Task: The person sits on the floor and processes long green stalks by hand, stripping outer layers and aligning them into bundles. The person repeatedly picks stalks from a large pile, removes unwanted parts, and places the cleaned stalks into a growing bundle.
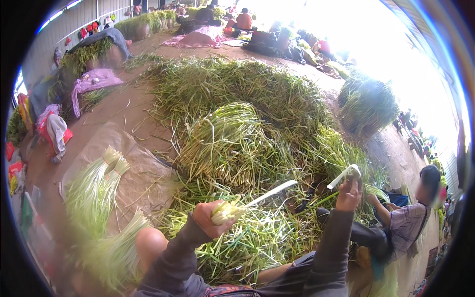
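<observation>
My left hand [211,219] is closed around a bundle of pale plant stems [224,212], whose cut ends face right; a broad whitish strip [272,192] sticks out from it towards the upper right. Raised at the right, my right hand [349,193] has its fingers bent at a pale, folded leaf strip [343,176]; blur hides the exact grip. Loose green leaves and trimmings [256,237] lie below and between both hands. Beyond them a heap of long green stalks [226,144] rests with cut ends towards me.
Tied bundles of pale stems [98,185] lie on a plastic sheet [148,182] at the left. A co-worker [406,222] sits close at the right, handling stalks. A wide pile of greens [237,81] spreads ahead, with a large upright bundle [367,104] beyond at the right.
</observation>
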`<action>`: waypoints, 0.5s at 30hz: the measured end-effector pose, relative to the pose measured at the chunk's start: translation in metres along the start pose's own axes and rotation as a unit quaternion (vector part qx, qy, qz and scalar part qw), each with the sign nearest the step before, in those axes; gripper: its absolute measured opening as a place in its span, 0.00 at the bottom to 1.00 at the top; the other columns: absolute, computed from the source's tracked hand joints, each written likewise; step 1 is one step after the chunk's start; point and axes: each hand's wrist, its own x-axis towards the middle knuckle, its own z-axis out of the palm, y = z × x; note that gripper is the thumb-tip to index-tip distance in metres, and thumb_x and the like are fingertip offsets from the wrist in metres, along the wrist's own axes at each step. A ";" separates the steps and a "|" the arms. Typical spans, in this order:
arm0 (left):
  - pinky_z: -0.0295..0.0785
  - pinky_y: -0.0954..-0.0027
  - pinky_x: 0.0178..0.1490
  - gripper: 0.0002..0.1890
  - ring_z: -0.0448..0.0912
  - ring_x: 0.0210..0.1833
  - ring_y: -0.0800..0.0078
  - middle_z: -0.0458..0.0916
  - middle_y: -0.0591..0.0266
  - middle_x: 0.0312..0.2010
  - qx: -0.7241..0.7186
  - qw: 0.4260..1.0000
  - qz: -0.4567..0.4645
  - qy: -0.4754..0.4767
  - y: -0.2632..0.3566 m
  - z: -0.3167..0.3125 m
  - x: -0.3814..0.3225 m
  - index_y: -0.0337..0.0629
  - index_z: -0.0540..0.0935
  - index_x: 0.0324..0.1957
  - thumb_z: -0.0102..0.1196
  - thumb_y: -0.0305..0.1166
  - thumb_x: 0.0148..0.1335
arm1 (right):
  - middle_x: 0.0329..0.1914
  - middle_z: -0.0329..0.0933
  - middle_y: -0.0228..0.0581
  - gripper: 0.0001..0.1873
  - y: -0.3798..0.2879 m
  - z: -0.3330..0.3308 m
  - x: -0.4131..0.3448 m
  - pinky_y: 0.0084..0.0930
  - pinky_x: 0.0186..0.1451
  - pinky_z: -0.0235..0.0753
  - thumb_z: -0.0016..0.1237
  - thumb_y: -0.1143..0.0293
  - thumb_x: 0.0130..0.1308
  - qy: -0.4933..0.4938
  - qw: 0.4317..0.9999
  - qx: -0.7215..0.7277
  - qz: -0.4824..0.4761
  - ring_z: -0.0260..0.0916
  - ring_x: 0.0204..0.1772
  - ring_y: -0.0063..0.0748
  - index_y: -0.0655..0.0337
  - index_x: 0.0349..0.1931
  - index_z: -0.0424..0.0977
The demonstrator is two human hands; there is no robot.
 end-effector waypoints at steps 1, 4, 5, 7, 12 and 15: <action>0.73 0.75 0.34 0.09 0.79 0.28 0.78 0.82 0.60 0.26 -0.027 1.000 -0.005 -0.010 0.000 0.000 -0.001 0.37 0.81 0.34 0.64 0.28 0.51 | 0.37 0.73 0.28 0.17 0.002 -0.010 0.004 0.10 0.27 0.69 0.49 0.64 0.65 0.022 0.999 -0.026 0.026 0.68 0.31 0.13 0.64 0.50 0.70; 0.74 0.76 0.35 0.10 0.80 0.29 0.77 0.83 0.60 0.27 -0.057 0.997 0.037 0.043 0.002 0.001 -0.001 0.37 0.81 0.34 0.65 0.28 0.50 | 0.35 0.73 0.29 0.13 0.005 -0.017 0.007 0.13 0.20 0.68 0.46 0.63 0.65 0.015 0.969 -0.224 0.100 0.70 0.32 0.17 0.60 0.45 0.73; 0.74 0.75 0.35 0.10 0.80 0.29 0.77 0.83 0.60 0.27 -0.046 0.996 0.047 0.058 0.002 0.001 0.000 0.36 0.81 0.34 0.65 0.28 0.50 | 0.33 0.73 0.29 0.12 0.005 -0.013 0.004 0.14 0.19 0.68 0.45 0.63 0.66 -0.016 0.953 -0.290 0.087 0.71 0.32 0.18 0.59 0.44 0.73; 0.74 0.75 0.34 0.10 0.81 0.29 0.76 0.83 0.60 0.28 -0.021 0.994 0.065 0.083 0.001 0.000 0.001 0.36 0.81 0.34 0.65 0.27 0.50 | 0.32 0.77 0.32 0.10 0.014 0.009 -0.015 0.19 0.24 0.75 0.41 0.66 0.68 -0.128 0.863 -0.379 0.308 0.75 0.36 0.24 0.59 0.40 0.75; 0.77 0.71 0.34 0.10 0.83 0.31 0.67 0.82 0.57 0.28 0.053 0.989 0.108 0.091 -0.001 0.000 0.003 0.37 0.79 0.36 0.63 0.28 0.53 | 0.45 0.78 0.41 0.10 0.021 0.080 -0.066 0.28 0.44 0.79 0.46 0.69 0.65 -0.465 0.707 -0.528 0.073 0.78 0.44 0.35 0.59 0.44 0.76; 0.75 0.75 0.32 0.11 0.82 0.29 0.76 0.84 0.62 0.26 0.070 0.988 0.111 0.079 -0.004 0.006 0.003 0.37 0.79 0.35 0.66 0.29 0.51 | 0.51 0.75 0.46 0.17 0.011 0.122 -0.091 0.28 0.57 0.75 0.47 0.72 0.65 -0.425 0.835 -0.242 0.250 0.74 0.53 0.35 0.64 0.54 0.71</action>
